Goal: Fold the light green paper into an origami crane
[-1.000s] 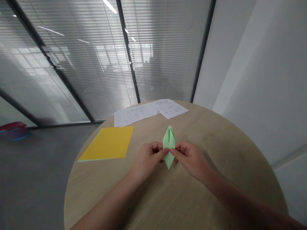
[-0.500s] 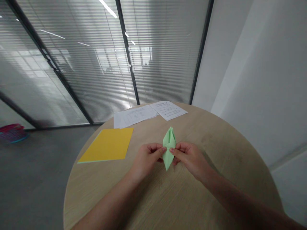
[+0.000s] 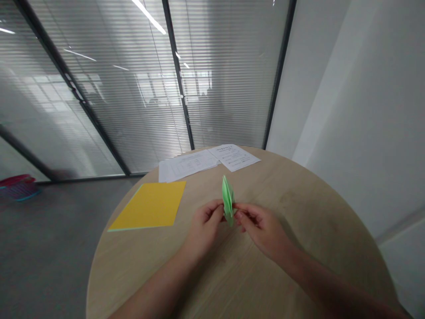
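A piece of light green paper (image 3: 227, 199), folded into a narrow pointed shape, is held upright and nearly edge-on above the table. My left hand (image 3: 207, 221) pinches its left side between thumb and fingers. On the other side, the curled fingers of my right hand (image 3: 257, 223) grip its right edge low down, with the index fingertip against the paper. The fingers behind the paper are partly hidden.
A stack of yellow paper (image 3: 151, 204) with a green edge below lies on the round wooden table (image 3: 315, 212), left of my hands. Printed white sheets (image 3: 189, 165) lie at the far edge. A red and blue basket (image 3: 19, 188) stands on the floor at left.
The folded green paper has been turned from facing me broadside to nearly edge-on. My right thumb has come off its front face, and my left hand still pinches it.
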Demonstrator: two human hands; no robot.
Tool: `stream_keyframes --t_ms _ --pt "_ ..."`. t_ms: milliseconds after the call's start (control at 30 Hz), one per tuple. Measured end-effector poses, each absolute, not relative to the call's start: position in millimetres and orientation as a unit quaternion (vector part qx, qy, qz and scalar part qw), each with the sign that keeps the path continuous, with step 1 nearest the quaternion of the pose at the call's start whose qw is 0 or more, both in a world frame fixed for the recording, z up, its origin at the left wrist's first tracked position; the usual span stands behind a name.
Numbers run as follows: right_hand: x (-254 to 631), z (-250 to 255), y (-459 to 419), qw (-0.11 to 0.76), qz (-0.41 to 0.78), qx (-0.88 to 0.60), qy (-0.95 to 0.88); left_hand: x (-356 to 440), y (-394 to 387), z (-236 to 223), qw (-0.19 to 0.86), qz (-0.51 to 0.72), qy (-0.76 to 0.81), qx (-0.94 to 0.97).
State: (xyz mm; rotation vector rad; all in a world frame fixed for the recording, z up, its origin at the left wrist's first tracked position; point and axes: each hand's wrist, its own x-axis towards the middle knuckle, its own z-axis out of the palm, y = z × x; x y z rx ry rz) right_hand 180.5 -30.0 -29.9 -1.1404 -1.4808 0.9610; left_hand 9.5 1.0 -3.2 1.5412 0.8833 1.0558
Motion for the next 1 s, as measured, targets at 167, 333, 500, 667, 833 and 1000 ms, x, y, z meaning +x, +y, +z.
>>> stream_keyframes --t_ms 167,333,500,667,833,1000 --pt "183.9 -22.9 -28.8 0.513 0.235 -0.515 -0.645 12.3 -4.2 -1.1 0.54 0.407 0.302 0.672" --pt "180.4 -26.0 -28.1 0.556 0.325 -0.479 -0.597 12.6 -3.7 -1.5 0.568 0.387 0.332 0.646" --pt "175.2 -29.1 -26.7 0.578 0.445 -0.431 -0.532 9.8 -1.3 -8.2 0.533 0.461 0.363 0.61" --pt "172.2 -25.0 -25.9 0.579 0.484 -0.415 -0.507 9.4 -1.2 -13.9 0.438 0.501 0.373 0.646" --pt "171.6 -26.8 -25.4 0.584 0.469 -0.413 -0.518 10.5 -0.7 -13.9 0.476 0.523 0.378 0.597" --pt "173.2 -30.3 -24.3 0.574 0.455 -0.422 -0.535 10.0 2.5 -12.4 0.54 0.527 0.355 0.552"
